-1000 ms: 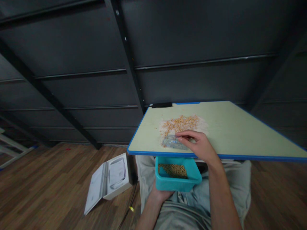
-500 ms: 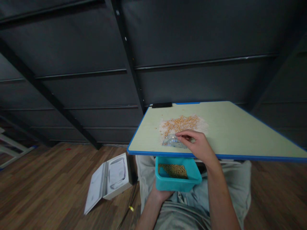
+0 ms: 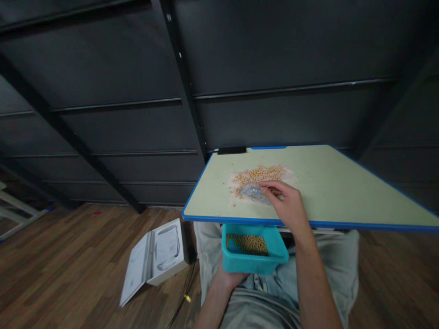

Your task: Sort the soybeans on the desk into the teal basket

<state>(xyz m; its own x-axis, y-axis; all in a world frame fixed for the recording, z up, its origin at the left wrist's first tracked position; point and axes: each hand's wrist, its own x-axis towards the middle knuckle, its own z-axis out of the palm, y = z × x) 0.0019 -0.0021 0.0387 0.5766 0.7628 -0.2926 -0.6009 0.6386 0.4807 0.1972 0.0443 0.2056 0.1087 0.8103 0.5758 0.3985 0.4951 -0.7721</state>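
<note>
My right hand (image 3: 286,201) is closed in a pinch on a clear plastic piece (image 3: 254,192) with bluish marks and a rounded outline; its exact kind I cannot make out. The piece lies low over the board, at the near side of a spread of yellow-orange soybeans (image 3: 262,172) mixed with white grains (image 3: 290,177). Below the board's near edge, my left hand (image 3: 230,277) supports a teal plastic container (image 3: 255,264) from underneath, its fingers mostly hidden. Several greenish-tan beans (image 3: 252,245) lie inside the container.
The pale green board (image 3: 343,187) has a blue rim and stands over my lap. A black bar-shaped object (image 3: 232,150) rests at its far left edge. On the wooden floor to the left are an open white box (image 3: 168,249) and a dark cable (image 3: 185,299). Dark panels rise behind.
My right hand has shifted slightly right and away from me, taking the clear plastic piece closer to the soybeans. My left hand and the teal container stay in place.
</note>
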